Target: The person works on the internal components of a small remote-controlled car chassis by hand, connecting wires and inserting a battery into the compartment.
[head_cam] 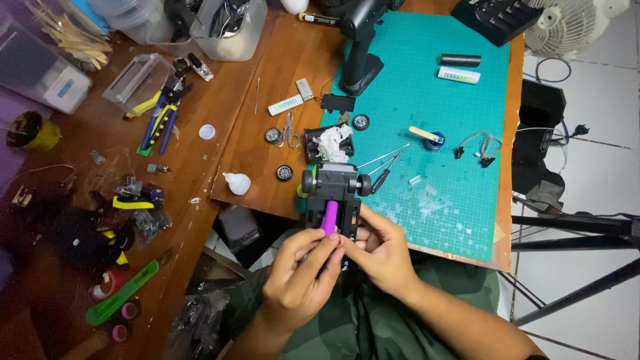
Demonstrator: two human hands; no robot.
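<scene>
- My left hand (300, 270) grips the purple battery (329, 217), pressing it into the toy car (331, 193).
- My right hand (380, 250) grasps the car at the table (280, 173) edge, beside the green mat (453, 173).

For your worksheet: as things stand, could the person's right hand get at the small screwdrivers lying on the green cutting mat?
Probably yes: the screwdrivers lie uncovered just beyond the right hand, though that hand is busy steadying the toy car chassis.

home hobby workshop | wooden bench (220, 100) | green cutting mat (460, 173) | pliers (160, 120), screwdrivers (387, 167), scissors (290, 131) | small loose wheels (285, 173) | tiled floor (587, 167), fan (573, 23)
</scene>
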